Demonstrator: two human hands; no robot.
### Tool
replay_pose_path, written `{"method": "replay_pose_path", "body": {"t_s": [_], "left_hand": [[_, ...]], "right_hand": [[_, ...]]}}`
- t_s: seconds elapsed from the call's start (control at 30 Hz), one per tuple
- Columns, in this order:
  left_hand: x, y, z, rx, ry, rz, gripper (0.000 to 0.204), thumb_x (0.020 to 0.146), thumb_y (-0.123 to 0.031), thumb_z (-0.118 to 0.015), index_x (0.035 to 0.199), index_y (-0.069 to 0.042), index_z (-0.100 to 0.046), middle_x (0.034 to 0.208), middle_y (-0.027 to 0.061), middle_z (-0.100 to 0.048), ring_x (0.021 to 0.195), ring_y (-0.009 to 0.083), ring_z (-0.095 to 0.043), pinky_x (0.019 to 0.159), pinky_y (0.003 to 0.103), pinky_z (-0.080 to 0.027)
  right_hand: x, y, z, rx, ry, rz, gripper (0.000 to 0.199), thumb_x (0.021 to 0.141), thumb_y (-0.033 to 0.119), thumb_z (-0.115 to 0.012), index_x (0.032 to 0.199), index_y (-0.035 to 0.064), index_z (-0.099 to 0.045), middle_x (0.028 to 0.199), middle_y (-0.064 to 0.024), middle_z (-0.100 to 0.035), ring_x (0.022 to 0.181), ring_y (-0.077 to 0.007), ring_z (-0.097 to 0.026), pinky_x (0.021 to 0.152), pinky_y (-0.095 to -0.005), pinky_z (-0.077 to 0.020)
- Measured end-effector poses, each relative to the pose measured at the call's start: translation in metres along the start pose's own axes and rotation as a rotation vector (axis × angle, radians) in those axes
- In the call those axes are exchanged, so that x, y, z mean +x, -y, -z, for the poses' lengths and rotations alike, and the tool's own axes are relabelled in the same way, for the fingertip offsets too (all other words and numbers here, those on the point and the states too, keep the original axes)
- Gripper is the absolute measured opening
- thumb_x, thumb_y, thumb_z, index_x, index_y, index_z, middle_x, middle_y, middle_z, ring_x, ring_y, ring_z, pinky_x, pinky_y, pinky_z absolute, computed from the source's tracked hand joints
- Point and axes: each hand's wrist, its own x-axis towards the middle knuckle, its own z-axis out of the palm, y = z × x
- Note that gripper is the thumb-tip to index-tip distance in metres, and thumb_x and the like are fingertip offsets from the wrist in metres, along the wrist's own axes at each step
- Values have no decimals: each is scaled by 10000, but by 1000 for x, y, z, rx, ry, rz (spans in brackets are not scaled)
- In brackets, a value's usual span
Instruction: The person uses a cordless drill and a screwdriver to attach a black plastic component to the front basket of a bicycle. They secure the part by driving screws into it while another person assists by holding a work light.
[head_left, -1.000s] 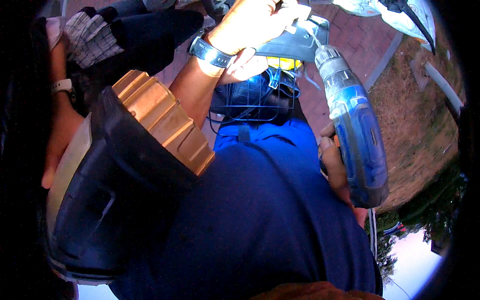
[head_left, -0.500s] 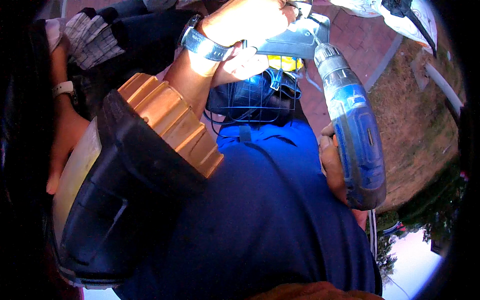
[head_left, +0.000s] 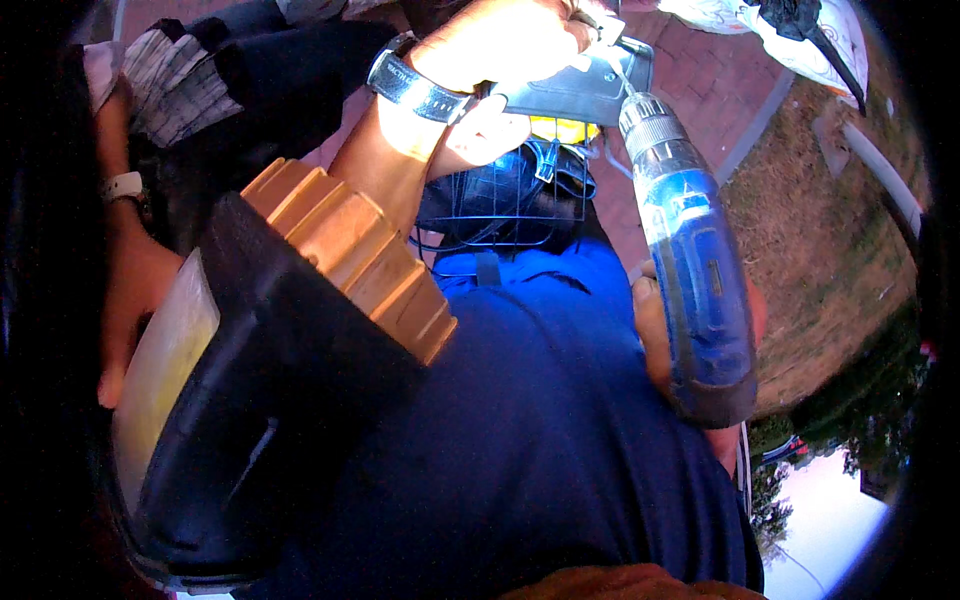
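Observation:
My left hand (head_left: 505, 40), with a dark watch on its wrist, is shut on a flat grey metal part (head_left: 575, 92) at the top of the view. My right hand (head_left: 650, 345) grips a blue cordless drill (head_left: 690, 285) that points upward. The drill's chuck and bit meet the right end of the metal part. Just below the part sits a black wire basket (head_left: 500, 205) with something dark and yellow in it. My blue shirt fills the lower middle.
A big black object with a ridged golden-tan end (head_left: 300, 350) fills the lower left, close to the camera. Another person's hand (head_left: 130, 290) with a pale watch is at the far left. Red brick paving (head_left: 710, 85), dry grass (head_left: 830, 230) and a white bag (head_left: 790, 30) lie beyond.
My left hand and the metal part have risen slightly toward the top edge. The black and tan object has shifted a little to the right. The drill stays where it was.

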Motion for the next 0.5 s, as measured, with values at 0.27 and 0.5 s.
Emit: {"method": "replay_pose_path", "body": {"t_s": [0.27,0.5], "left_hand": [[-8,12,7,-381,55,266,177,974,-72,-556,836,-3,-641,757,6,-615,696,100,-528,633,302,-455],[-4,18,13,45,19,21,229,996,-124,-560,842,21,-650,785,95,-686,699,174,-625,660,336,-501]], "right_hand": [[2,-1,2,-4,7,-1,174,855,1,-719,1019,33,-670,897,-62,-677,806,-147,-657,714,-299,-537],[1,-3,4,-13,2,7,176,875,6,-696,1047,27,-663,928,-68,-679,831,-149,-660,731,-295,-539]]}}
